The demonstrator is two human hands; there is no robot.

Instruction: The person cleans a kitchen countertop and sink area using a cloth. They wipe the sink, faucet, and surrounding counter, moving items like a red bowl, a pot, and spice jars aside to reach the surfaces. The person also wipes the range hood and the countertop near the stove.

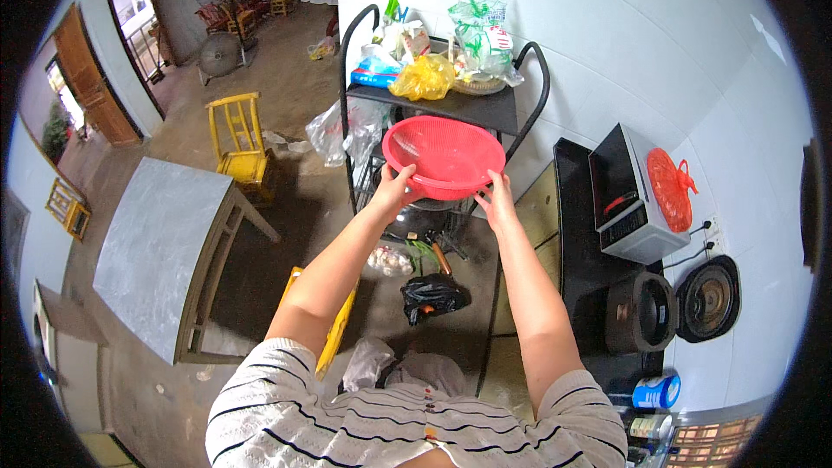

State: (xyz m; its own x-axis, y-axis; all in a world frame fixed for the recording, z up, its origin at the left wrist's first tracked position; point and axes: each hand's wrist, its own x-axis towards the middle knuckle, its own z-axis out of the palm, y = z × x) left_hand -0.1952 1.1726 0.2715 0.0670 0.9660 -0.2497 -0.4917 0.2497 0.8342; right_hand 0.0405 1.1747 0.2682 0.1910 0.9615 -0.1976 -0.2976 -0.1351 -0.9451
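Both arms reach forward, holding a red plastic colander (438, 152) by its near rim. My left hand (397, 186) grips the rim at the left, thumb up and fingers underneath. At the right side my right hand (497, 201) closes on the rim in the same way. The colander tilts toward me and shows its bare inside. It is in front of a black rack (459, 108), just below the top shelf. Whether its base touches a lower shelf is hidden. A yellow plastic bag (423, 77) lies on the top shelf above it.
On the right, a black counter (582, 234) carries a microwave (646, 199) and a rice cooker (641, 312) with its lid raised. Below the rack, a black plastic bag (433, 296) lies on the floor. To the left stand a grey table (160, 234) and a yellow chair (240, 143).
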